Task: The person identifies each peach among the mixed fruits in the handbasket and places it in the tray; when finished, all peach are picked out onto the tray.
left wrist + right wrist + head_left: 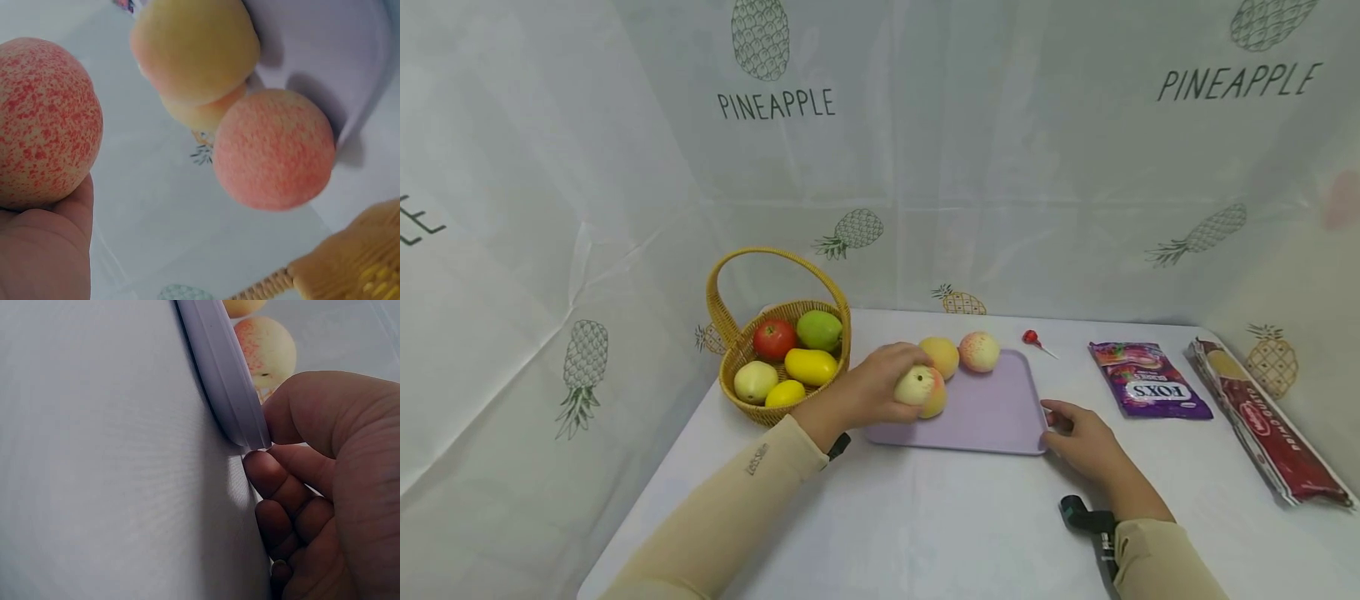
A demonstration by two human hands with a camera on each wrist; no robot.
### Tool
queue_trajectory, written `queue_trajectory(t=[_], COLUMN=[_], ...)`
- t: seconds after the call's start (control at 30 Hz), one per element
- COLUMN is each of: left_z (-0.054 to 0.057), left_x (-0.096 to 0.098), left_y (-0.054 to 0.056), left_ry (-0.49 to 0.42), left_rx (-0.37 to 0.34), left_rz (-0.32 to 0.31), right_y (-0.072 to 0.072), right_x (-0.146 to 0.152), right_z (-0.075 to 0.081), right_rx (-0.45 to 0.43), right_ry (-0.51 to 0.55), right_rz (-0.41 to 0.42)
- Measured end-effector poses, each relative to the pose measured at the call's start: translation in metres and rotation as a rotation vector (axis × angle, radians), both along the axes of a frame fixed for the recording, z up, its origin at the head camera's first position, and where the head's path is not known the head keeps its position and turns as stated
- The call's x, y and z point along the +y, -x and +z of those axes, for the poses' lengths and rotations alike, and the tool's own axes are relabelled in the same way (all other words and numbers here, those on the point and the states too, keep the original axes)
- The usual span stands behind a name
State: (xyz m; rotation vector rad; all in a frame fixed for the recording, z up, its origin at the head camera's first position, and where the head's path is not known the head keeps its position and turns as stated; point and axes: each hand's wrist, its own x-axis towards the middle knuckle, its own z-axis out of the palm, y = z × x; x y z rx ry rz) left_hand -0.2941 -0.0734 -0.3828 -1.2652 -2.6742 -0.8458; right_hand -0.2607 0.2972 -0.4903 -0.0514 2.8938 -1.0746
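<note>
My left hand (880,390) grips a red-speckled peach (47,122) over the left side of a lilac tray (992,417). On the tray, close to that hand, are a yellow peach (940,357) and another peach (935,402) partly hidden behind the held one. A pinkish peach (979,352) lies at the tray's back edge. At the front right corner, my right hand (1081,442) pinches the tray's rim (228,375) between thumb and fingers, its other fingers curled in the right wrist view.
Left of the tray stands a wicker basket (730,385) with a tall handle, holding several fruits. A red-topped small tool (1032,337) lies behind the tray. Toward the right lie a purple Fox's packet (1150,381) and a long red packet (1270,425).
</note>
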Motion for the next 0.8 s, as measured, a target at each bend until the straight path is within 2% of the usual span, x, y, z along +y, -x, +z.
queue_trajectory(t=[0.17,0.5,0.8], left_z=[-0.003,-0.007,-0.016], left_x=[0.010,0.023,0.037], left_y=[0.001,0.003,0.004], left_ry=[-0.006,-0.019,-0.005], left_rx=[0.015,-0.039,-0.071], left_rz=[-0.008,-0.025,-0.006], right_y=[0.000,0.001,0.001], right_x=[0.001,0.000,0.001], right_z=[-0.001,0.001,-0.001], right_rx=[0.008,-0.004,-0.007], right_ry=[-0.003,0.003,0.001], right_rz=[0.001,-0.014,-0.008])
